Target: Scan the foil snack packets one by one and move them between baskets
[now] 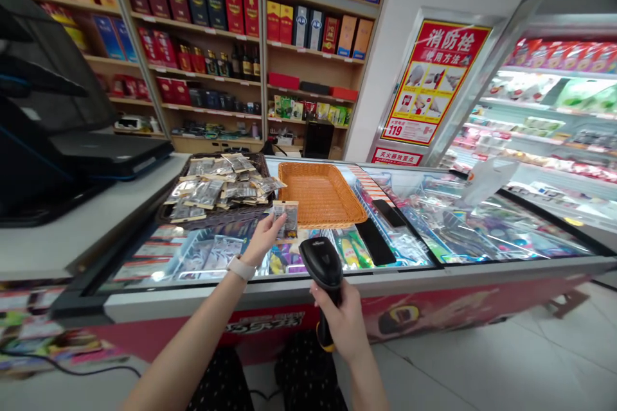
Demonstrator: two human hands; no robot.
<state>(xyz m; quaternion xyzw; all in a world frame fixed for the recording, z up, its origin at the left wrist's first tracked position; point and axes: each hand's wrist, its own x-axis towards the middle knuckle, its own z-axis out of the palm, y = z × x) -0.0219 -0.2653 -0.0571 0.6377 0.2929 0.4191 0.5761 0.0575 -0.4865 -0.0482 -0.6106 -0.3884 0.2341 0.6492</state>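
Observation:
My left hand [266,236], with a pale band at the wrist, pinches the edge of a small clear-and-tan packet [291,219] with dark contents. The packet is held just in front of an orange wicker basket [318,189] that has nothing in it. In my right hand [344,321] is a black barcode scanner [322,262], gripped by its handle with the head pointing up and forward. Behind and left of my left hand, a dark wicker basket [216,221] carries a heap of similar packets [214,185].
Both baskets sit on the glass top of a chest freezer [289,284]. Black freezer handles [375,241] lie right of the orange basket. A counter [120,196] with a dark checkout machine [53,115] stands at left. Shelves of boxed goods [207,6] line the back.

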